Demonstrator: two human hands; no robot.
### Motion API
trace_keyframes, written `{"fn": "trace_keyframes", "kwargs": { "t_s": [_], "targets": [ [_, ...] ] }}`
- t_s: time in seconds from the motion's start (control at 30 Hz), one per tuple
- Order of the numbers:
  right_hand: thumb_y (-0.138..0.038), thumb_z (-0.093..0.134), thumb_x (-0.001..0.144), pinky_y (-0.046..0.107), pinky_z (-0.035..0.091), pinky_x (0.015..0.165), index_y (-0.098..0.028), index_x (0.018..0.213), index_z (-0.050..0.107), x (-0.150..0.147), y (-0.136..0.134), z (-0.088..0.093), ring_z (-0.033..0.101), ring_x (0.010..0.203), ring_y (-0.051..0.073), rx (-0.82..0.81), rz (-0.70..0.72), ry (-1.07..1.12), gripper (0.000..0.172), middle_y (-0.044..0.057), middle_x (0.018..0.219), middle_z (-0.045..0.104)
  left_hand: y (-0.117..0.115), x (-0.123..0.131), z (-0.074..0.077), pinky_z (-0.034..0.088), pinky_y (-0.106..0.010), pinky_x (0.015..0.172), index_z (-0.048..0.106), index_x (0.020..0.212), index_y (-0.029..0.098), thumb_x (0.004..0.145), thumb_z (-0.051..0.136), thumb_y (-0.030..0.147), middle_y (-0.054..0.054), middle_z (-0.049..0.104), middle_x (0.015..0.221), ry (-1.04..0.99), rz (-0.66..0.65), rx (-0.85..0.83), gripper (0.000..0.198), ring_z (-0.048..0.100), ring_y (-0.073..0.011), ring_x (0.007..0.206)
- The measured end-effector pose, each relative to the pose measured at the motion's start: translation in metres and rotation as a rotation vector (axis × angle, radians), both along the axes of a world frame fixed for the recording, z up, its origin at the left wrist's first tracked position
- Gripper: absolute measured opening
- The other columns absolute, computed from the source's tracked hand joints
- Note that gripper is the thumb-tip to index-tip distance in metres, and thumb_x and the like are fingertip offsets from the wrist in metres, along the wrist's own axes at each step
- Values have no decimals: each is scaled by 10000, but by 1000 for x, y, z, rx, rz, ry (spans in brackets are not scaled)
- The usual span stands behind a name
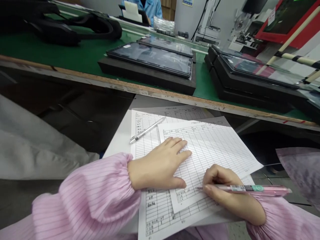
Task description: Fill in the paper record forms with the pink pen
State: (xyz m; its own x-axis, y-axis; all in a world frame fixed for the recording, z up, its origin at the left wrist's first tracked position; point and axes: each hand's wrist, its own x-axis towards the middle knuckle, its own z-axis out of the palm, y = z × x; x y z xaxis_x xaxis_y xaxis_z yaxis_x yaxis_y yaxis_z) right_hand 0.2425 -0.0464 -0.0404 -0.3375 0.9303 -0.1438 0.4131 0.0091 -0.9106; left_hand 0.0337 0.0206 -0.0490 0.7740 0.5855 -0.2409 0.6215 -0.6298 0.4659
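Observation:
My right hand (222,190) grips a pink pen (271,190), its tip touching a printed form (212,143) near the lower rows, where a few handwritten marks show. Flat on the same form lies my left hand (162,163), fingers spread and holding nothing. Beneath it rests another form (160,230), set at a different angle, with handwriting down its left column. A white pen (147,130) lies across this lower sheet, just above my left hand. Both sheets are on a pale board (120,140) below the workbench edge.
Beyond the papers runs a green workbench (82,56) with a worn wooden edge. Tablet-like panels (155,56) sit on black foam blocks (147,75), with more stacked blocks (240,81) at right. Black headgear-like straps (100,28) lie at left. Someone in blue (152,10) is across the bench.

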Motion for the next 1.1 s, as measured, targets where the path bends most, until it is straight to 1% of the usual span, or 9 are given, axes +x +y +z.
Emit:
{"fn": "trace_keyframes", "kwargs": {
  "t_s": [0.07, 0.13, 0.3, 0.4, 0.57, 0.77, 1.1],
  "targets": [
    [-240, 548, 801, 195, 351, 454, -162, 636, 496, 0, 0, -1, 433, 502, 89, 12, 23, -20, 190, -9, 561, 501, 1, 0, 0, 273, -517, 1165, 393, 1296, 251, 718, 608, 554, -98, 242, 1468, -4, -5, -5, 687, 210, -299, 1384],
    [-244, 533, 816, 197, 353, 448, -165, 630, 493, 1, 0, 0, 434, 495, 91, 16, 25, -28, 206, -9, 551, 499, 1, 1, 0, 257, -524, 1171, 392, 1298, 243, 718, 600, 568, -109, 234, 1469, -4, -8, -2, 697, 200, -308, 1388],
    [-234, 516, 839, 195, 367, 454, -178, 644, 490, 4, 1, -2, 440, 498, 93, 25, 57, -54, 204, -17, 561, 499, 2, 2, 3, 270, -516, 1164, 400, 1295, 223, 718, 603, 570, -126, 251, 1453, -3, -26, 4, 703, 221, -315, 1375],
    [-229, 517, 837, 196, 368, 456, -179, 644, 491, 4, 1, -4, 444, 502, 94, 30, 71, -57, 202, -17, 561, 498, 1, 1, 3, 265, -521, 1167, 387, 1304, 229, 716, 603, 573, -125, 228, 1465, 3, -21, -1, 715, 205, -318, 1383],
    [-241, 523, 842, 198, 359, 450, -179, 664, 504, 4, 1, -3, 441, 501, 94, 17, 59, -46, 189, -14, 569, 505, 0, 0, 1, 275, -521, 1162, 386, 1301, 238, 719, 592, 584, -114, 238, 1464, -8, -20, 4, 708, 211, -309, 1381],
    [-246, 533, 837, 208, 372, 476, -176, 660, 508, 3, 1, 0, 459, 527, 100, 5, 25, -30, 192, -6, 588, 520, 1, 0, 0, 281, -511, 1164, 390, 1300, 240, 700, 608, 602, -95, 242, 1465, -2, -7, 5, 733, 213, -297, 1378],
    [-257, 543, 839, 207, 365, 477, -174, 669, 518, 2, 2, -3, 455, 533, 100, 21, 25, -23, 192, -7, 594, 514, 1, -1, -4, 303, -495, 1158, 386, 1299, 238, 675, 628, 615, -89, 273, 1446, -30, -1, 42, 768, 239, -284, 1361]
  ]
}}
